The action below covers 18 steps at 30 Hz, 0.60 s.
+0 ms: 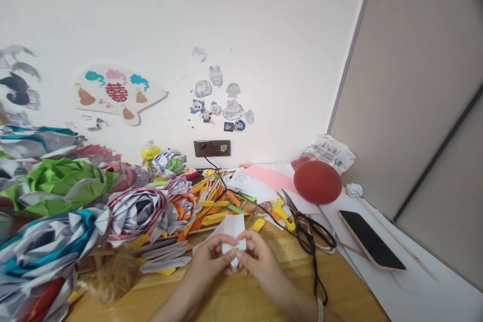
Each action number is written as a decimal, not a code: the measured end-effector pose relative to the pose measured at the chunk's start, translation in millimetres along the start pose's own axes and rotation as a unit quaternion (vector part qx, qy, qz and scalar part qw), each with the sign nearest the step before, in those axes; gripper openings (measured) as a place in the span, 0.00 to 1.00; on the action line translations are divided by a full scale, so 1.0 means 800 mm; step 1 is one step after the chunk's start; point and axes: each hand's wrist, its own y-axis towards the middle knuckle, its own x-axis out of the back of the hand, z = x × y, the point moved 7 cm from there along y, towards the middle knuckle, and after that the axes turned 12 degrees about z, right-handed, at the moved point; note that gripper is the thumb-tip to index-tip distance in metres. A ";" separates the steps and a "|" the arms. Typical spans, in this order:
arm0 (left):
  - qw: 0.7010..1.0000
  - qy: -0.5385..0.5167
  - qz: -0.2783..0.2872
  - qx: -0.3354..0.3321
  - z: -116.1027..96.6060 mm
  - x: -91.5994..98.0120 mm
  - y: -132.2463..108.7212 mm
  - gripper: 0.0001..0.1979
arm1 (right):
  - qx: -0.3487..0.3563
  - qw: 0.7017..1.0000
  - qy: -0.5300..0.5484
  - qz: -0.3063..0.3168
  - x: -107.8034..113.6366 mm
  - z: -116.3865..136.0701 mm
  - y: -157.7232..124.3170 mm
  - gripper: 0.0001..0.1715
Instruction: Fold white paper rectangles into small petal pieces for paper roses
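Observation:
Between both hands is a small sheet of white paper (237, 225), partly folded, held just above the wooden table (287, 282). My left hand (214, 256) pinches its left side, thumb on top. On the right side, my right hand (255, 254) grips it the same way, and the two thumbs nearly meet over a folded point. The fingers hide much of the lower part of the paper. Left of my left hand lie several folded white paper strips (166, 256). Behind the hands spreads a heap of yellow and orange folded paper pieces (215, 216).
Large folded-paper flowers (68, 181) crowd the left side. To the right are black scissors (305, 226), a yellow glue gun (283, 214) with its cord, a red balloon (317, 182) and a phone (372, 239) on white paper sheets (426, 292). A wall socket (212, 148) is behind.

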 end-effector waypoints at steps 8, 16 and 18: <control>1.000 0.005 -0.016 0.006 -0.018 -0.004 -0.004 0.42 | -0.010 0.999 -0.043 0.005 0.004 0.003 -0.001 0.09; 0.999 0.003 0.039 -0.003 -0.023 0.001 0.000 0.48 | -0.005 0.998 -0.065 0.004 0.008 0.006 -0.001 0.05; 0.999 0.014 0.042 0.006 -0.022 0.001 0.000 0.40 | -0.006 0.998 -0.067 0.003 0.007 0.008 -0.002 0.05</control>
